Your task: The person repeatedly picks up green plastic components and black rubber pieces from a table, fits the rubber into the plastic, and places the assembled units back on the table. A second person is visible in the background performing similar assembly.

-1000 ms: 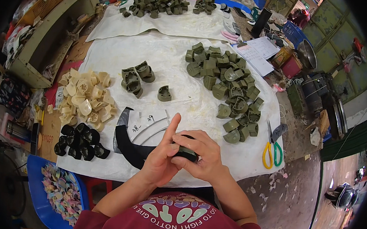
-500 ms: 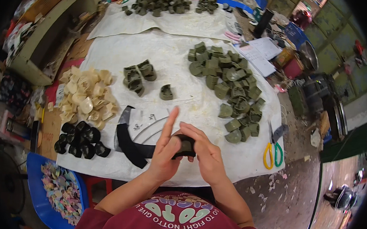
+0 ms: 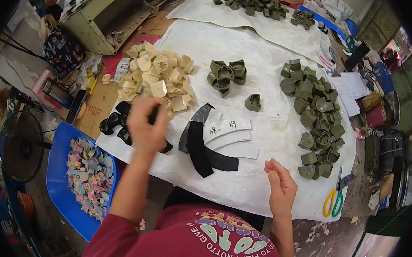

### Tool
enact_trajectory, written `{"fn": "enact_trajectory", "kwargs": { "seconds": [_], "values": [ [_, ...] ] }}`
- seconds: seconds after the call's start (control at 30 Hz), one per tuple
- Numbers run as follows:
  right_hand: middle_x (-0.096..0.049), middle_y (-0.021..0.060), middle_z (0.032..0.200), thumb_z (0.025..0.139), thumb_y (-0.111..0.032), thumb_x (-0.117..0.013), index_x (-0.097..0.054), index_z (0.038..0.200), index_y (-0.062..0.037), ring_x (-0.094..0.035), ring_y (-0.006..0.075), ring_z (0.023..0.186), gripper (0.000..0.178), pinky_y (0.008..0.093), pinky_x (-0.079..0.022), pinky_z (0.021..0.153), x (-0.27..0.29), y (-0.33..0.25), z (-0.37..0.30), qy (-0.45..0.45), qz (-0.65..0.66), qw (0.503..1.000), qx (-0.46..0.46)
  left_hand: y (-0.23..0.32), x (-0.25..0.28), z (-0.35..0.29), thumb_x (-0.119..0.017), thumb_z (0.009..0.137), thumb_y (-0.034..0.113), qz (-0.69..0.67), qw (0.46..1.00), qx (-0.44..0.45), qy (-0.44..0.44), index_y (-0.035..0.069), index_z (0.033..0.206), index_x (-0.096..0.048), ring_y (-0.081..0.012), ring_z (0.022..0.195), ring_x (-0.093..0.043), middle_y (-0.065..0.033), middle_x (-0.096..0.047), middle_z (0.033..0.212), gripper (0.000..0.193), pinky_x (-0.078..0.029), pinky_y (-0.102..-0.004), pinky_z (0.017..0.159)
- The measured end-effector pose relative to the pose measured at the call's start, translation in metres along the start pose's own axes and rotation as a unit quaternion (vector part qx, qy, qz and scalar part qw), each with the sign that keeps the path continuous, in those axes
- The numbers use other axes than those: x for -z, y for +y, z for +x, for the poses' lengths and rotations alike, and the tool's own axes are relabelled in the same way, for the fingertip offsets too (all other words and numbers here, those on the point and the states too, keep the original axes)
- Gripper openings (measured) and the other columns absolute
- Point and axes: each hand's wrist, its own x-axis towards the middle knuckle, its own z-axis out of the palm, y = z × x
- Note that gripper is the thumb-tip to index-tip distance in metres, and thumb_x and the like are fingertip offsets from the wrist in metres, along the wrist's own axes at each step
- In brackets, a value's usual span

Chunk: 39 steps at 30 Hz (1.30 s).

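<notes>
My left hand reaches over the pile of black-covered shoe heels at the left. Its fingers are closed round a black-covered shoe heel, of which only part shows. Toward the right, my right hand hovers over the cloth near the front edge, fingers curled together and nothing visible in them. Between the hands lie black curved strips, crossing one another. Beside them rest white curved strips, one with handwriting.
Cream heels are heaped at the left. Olive-green heels fill the right side; several sit mid-table. Scissors lie at the right edge. A blue scoop-shaped bin of colourful scraps stands below left. Another person's hand shows at the far end.
My hands have parted: the left went left to the black heels with the dark heel, the right moved right, off it. The white strips are uncovered. The whole view has shifted.
</notes>
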Motion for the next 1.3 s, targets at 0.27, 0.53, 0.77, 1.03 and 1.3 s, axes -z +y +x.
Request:
{"fn": "enact_trajectory", "kwargs": {
  "seconds": [0.27,0.53,0.77,1.03,1.3],
  "values": [
    [-0.067,0.0133,0.088,0.081,-0.009,-0.067,-0.065,0.1,0.0003,-0.063,0.0269,0.082,0.021,0.0361,-0.048,0.075,-0.042,-0.008,0.011,-0.027,-0.2,0.965,0.169,-0.091,0.019,-0.012,-0.061,0.088,0.036,0.346,0.907,0.114,-0.213,0.008,0.109,-0.065,-0.0322,0.105,-0.054,-0.0137,-0.059,0.108,0.036,-0.032,-0.0497,0.095],
    [-0.059,0.009,0.084,0.075,-0.009,-0.069,-0.057,0.115,-0.0043,-0.057,0.027,0.079,0.042,0.0384,-0.043,0.069,-0.128,0.004,0.026,-0.104,-0.306,0.904,0.281,-0.011,0.017,-0.027,-0.066,0.081,0.006,0.017,0.994,0.036,-0.099,0.002,0.101,-0.064,-0.0287,0.097,-0.057,-0.0138,-0.06,0.1,0.02,-0.041,-0.0372,0.089],
    [-0.057,0.0078,0.078,0.075,0.0,-0.064,-0.059,0.112,-0.0051,-0.057,0.0234,0.073,0.038,0.0349,-0.046,0.067,-0.117,0.011,0.035,-0.135,-0.105,0.973,0.155,0.02,0.012,-0.087,-0.064,0.084,0.002,-0.232,0.929,0.262,-0.122,-0.001,0.093,-0.063,-0.0109,0.079,-0.057,-0.0047,-0.061,0.086,0.009,-0.045,-0.0236,0.072],
    [-0.059,0.0021,0.081,0.079,0.001,-0.065,-0.062,0.102,-0.0033,-0.056,0.0099,0.075,0.024,0.0249,-0.047,0.071,-0.06,-0.016,0.024,-0.126,0.004,0.985,0.117,0.055,-0.022,-0.055,-0.067,0.086,0.012,-0.383,0.75,0.453,-0.292,-0.001,0.101,-0.063,-0.0087,0.073,-0.06,-0.0035,-0.065,0.087,0.02,-0.047,-0.0222,0.065],
    [-0.062,0.0038,0.078,0.082,-0.006,-0.068,-0.064,0.089,-0.0004,-0.058,0.0082,0.069,0.01,0.0231,-0.047,0.063,-0.005,-0.032,0.014,0.071,-0.041,0.992,0.092,0.126,-0.089,-0.056,-0.063,0.082,0.002,-0.304,0.867,0.223,-0.327,-0.001,0.101,-0.065,-0.0143,0.07,-0.062,-0.008,-0.067,0.082,0.02,-0.049,-0.026,0.063]
  ]
}}
